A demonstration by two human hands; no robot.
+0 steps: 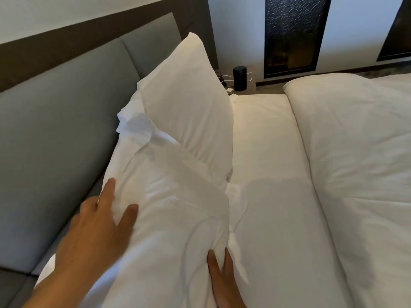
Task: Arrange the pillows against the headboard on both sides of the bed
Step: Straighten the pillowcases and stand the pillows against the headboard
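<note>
The left hand [104, 216] lay spread, fingers splayed, flat against the near pillow [169, 218], on its side facing the grey padded headboard [55, 134]. The right hand [222, 276] pinched that pillow's lower front edge, fabric bunched between thumb and fingers. Just beyond the left fingertips, a second pillow [186, 103] stood upright against the headboard. The step in hand looked like seating the near pillow on this side. Next it would likely need pushing back and plumping upright, clear of the folded duvet [355, 152] to the right hand's right.
</note>
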